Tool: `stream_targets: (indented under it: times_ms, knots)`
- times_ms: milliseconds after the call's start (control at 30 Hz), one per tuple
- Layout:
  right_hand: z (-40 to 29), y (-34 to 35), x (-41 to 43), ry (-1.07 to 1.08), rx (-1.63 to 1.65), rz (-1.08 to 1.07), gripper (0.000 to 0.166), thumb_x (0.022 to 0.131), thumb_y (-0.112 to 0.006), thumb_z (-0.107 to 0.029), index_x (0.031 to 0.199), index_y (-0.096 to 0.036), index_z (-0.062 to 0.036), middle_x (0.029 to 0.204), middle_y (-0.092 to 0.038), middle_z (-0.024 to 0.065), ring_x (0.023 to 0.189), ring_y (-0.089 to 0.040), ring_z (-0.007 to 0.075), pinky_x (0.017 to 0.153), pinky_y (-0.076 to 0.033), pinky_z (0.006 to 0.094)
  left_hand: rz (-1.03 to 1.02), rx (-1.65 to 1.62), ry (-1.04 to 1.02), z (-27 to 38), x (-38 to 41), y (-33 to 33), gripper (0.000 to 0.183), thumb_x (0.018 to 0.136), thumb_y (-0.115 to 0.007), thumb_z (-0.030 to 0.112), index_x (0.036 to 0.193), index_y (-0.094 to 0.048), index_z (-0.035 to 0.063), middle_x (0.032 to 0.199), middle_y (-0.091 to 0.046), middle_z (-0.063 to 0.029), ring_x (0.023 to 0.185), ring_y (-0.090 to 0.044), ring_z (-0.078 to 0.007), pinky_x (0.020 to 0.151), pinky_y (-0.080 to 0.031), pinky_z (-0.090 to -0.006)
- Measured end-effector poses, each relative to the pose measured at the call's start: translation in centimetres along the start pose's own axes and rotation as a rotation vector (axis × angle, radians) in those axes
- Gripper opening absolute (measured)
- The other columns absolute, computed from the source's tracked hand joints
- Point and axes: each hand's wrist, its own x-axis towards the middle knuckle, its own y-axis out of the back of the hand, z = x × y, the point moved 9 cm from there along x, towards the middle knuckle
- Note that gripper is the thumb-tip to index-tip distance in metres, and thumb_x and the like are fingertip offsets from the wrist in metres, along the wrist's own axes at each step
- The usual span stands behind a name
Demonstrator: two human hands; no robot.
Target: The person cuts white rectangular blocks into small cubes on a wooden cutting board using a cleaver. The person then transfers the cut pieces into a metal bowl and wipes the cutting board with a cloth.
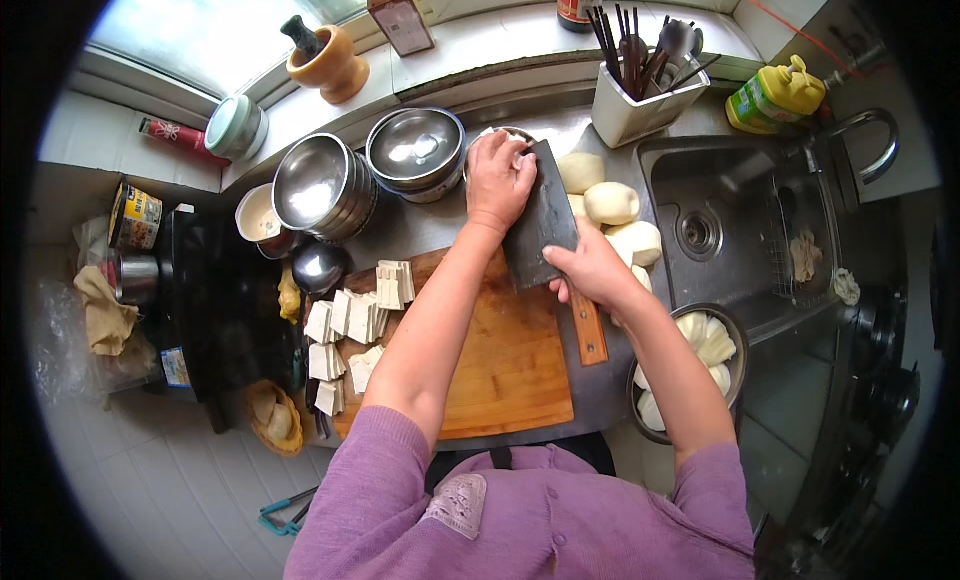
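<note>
My right hand grips a cleaver with a wooden handle, its thumb on the broad dark blade. The blade is tilted beside my left hand, above the far edge of a wooden cutting board. My left hand's fingers are bent over a small bowl with white pieces in it. A bit of white shows by the thumb, but whether the hand grips it is unclear. Stacks of sliced white tofu-like squares stand on the board's left side, partly behind my left forearm.
Several peeled pale round vegetables lie right of the cleaver. More pieces fill a metal pot under my right forearm. Stacked steel bowls stand back left. A utensil holder sits by the sink; a dark stove is left.
</note>
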Motion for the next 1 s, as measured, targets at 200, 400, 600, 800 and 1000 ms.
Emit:
stream_targets:
  times_ms: [200,400,600,800,1000]
  knots:
    - [0.7,0.1,-3.7,-0.056,0.093,0.003,0.041,0.092,-0.055,-0.008,0.128,-0.038,0.0024,0.09,-0.062,0.0108,0.049,-0.059,0.0147,0.049,-0.052,0.0282,0.032,0.109,-0.028,-0.9,0.9,-0.7,0.022,0.085,-0.063,0.019,0.1,-0.066,0.0029,0.115,-0.06,-0.0157,0.112,-0.053,-0.0361,0.099,-0.042,-0.0445]
    - [2.2,0.7,-8.8,-0.059,0.136,0.076,0.042,0.094,-0.054,-0.008,0.131,-0.036,0.0033,0.097,-0.06,0.011,0.048,-0.057,0.0129,0.053,-0.054,0.0274,-0.032,0.162,-0.082,-0.6,0.6,-1.9,0.028,0.086,-0.063,0.022,0.107,-0.062,0.0031,0.12,-0.057,-0.0154,0.115,-0.05,-0.0365,0.103,-0.039,-0.0464]
    - [3.8,0.4,-12.8,-0.076,0.19,0.11,0.04,0.094,-0.055,-0.008,0.129,-0.038,0.0034,0.095,-0.06,0.0103,0.048,-0.056,0.0122,0.053,-0.054,0.0274,-0.104,0.061,-0.096,0.0,1.0,-0.1,0.033,0.095,-0.056,0.027,0.119,-0.057,0.0041,0.129,-0.053,-0.0157,0.122,-0.048,-0.0356,0.107,-0.035,-0.0455]
    - [6.1,-0.5,-15.3,-0.078,0.199,0.143,0.044,0.094,-0.057,-0.01,0.13,-0.037,0.0047,0.095,-0.062,0.0096,0.05,-0.058,0.0111,0.051,-0.053,0.0262,-0.189,0.027,-0.06,-1.2,3.4,0.2,0.037,0.101,-0.046,0.029,0.126,-0.052,0.0006,0.132,-0.051,-0.0236,0.122,-0.048,-0.0416,0.104,-0.039,-0.0463]
    - [8.0,-1.1,-16.5,-0.07,0.203,0.142,0.051,0.094,-0.058,-0.011,0.135,-0.034,0.0054,0.09,-0.063,0.0087,0.049,-0.058,0.0106,0.048,-0.051,0.0255,-0.396,0.069,0.125,-1.2,3.7,-1.3,0.045,0.103,-0.038,0.037,0.121,-0.057,0.0002,0.114,-0.064,-0.0228,0.11,-0.058,-0.0395,0.094,-0.045,-0.0451]
